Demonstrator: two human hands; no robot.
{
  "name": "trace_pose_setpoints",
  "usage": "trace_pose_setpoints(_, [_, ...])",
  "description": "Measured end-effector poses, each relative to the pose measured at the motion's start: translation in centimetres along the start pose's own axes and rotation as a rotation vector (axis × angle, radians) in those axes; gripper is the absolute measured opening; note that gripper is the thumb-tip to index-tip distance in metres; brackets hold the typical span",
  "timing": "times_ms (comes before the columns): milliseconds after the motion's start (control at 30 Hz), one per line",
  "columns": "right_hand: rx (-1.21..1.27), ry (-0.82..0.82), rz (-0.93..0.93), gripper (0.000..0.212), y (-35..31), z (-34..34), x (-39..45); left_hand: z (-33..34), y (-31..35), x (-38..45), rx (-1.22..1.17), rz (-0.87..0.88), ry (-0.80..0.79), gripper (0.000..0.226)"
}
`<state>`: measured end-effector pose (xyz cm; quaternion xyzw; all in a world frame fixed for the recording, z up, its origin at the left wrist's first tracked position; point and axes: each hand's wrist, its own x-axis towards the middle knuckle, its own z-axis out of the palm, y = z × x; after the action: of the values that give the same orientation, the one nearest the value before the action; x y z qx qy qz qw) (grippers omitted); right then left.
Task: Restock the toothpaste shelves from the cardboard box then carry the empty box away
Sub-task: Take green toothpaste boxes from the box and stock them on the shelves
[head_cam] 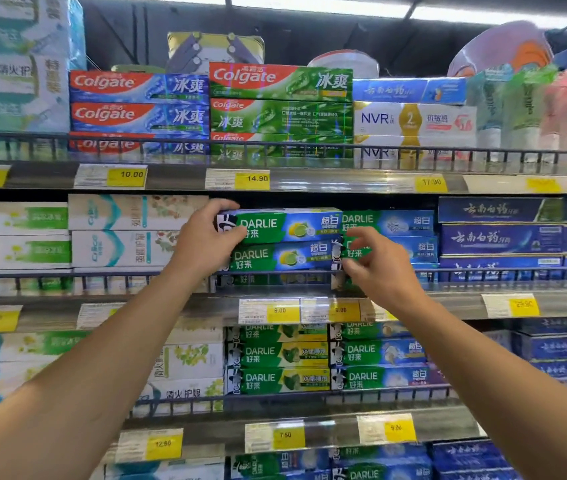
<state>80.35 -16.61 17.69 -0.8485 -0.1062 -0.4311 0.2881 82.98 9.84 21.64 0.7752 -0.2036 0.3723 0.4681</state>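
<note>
A green and blue Darlie toothpaste carton point(285, 226) lies on top of the Darlie stack on the middle shelf point(205, 306). My left hand point(205, 237) grips its left end, fingers over the top and thumb on the front. My right hand point(375, 261) pinches the left end of a neighbouring Darlie carton point(392, 249) one row lower, to the right. A second lime Darlie carton point(282, 258) sits under the top one. The cardboard box is out of view.
Colgate cartons point(140, 98) and NVR cartons point(413, 121) fill the shelf above. Dark blue cartons point(500, 237) stand to the right, white and teal ones point(122, 230) to the left. A wire rail point(119, 277) runs along each shelf front, with yellow price tags point(282, 311) below.
</note>
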Motion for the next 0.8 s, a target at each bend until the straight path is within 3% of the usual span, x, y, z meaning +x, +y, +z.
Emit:
trace_pose_setpoints(167, [0.094,-0.012,-0.012,0.056,-0.6,1.0,-0.1,1.4,0.0,0.8,0.302,0.071,0.037,0.041])
trace_pose_setpoints(300, [0.117,0.01,-0.019,0.053,-0.4,1.1,0.1,2.1,0.3,1.5,0.614,0.139,-0.027,0.048])
trace_pose_setpoints(467, [0.076,0.004,-0.057,0.049,0.2,0.4,0.1,4.3,1.9,1.3,0.781,0.283,-0.157,0.089])
trace_pose_setpoints(633, [-0.199,0.056,-0.146,0.045,1.9,-0.7,0.9,6.2,2.0,1.4,0.86,0.348,-0.184,0.097])
trace_pose_setpoints(800, [-0.475,0.095,-0.226,0.067,2.6,-1.9,2.8,6.0,1.9,1.9,0.861,0.306,-0.186,0.091])
